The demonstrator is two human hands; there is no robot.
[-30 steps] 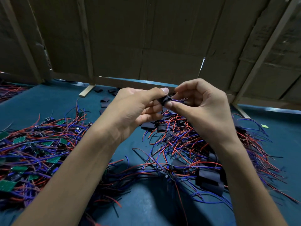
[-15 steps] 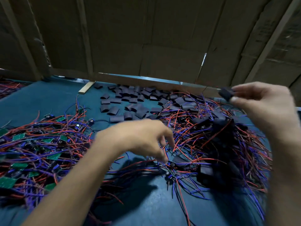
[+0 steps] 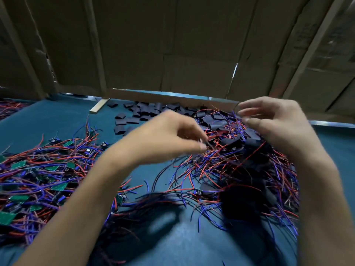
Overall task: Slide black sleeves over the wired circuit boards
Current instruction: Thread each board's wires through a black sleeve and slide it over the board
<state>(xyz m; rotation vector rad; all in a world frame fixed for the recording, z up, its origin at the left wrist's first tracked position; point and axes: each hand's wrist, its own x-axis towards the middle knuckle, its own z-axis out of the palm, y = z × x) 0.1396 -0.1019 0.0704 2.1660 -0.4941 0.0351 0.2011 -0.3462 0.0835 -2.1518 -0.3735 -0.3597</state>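
Fingers point(image 3: 194, 139) of the left hand point(image 3: 169, 135) are curled downward with thumb and fingertips drawn together at about 3 o'clock of the palm, right at the edge of the tangled wires; motion blur hides whether they pinch a wire or only touch the tangle, so I cannot tell. That forearm rises from 7 o'clock and crosses the middle of the view, wrist bent so the back of the hand faces up. The right hand point(image 3: 272, 123) is raised at 2 o'clock, its forearm coming up from 5 o'clock. Its thumb and forefinger are bent toward each other with a small gap between their tips, the other fingers loosely curled behind; a thin dark wire seems to pass by the fingertips, but a grip on it is not clear.

Loose black sleeves point(image 3: 142, 114) lie scattered on the blue bench point(image 3: 48, 120) at 12 o'clock, just in front of a cardboard wall point(image 3: 172, 45). A wooden strip point(image 3: 99, 107) lies just to their 9 o'clock side. Below the right hand, from 3 to 5 o'clock, sits a heap of sleeved boards point(image 3: 247, 191) with red and blue wires spilling outward. At 9 o'clock a second heap holds bare green circuit boards point(image 3: 18, 165) among their wires, well apart from both hands. Between the two heaps a strip of bare bench shows under the left forearm.
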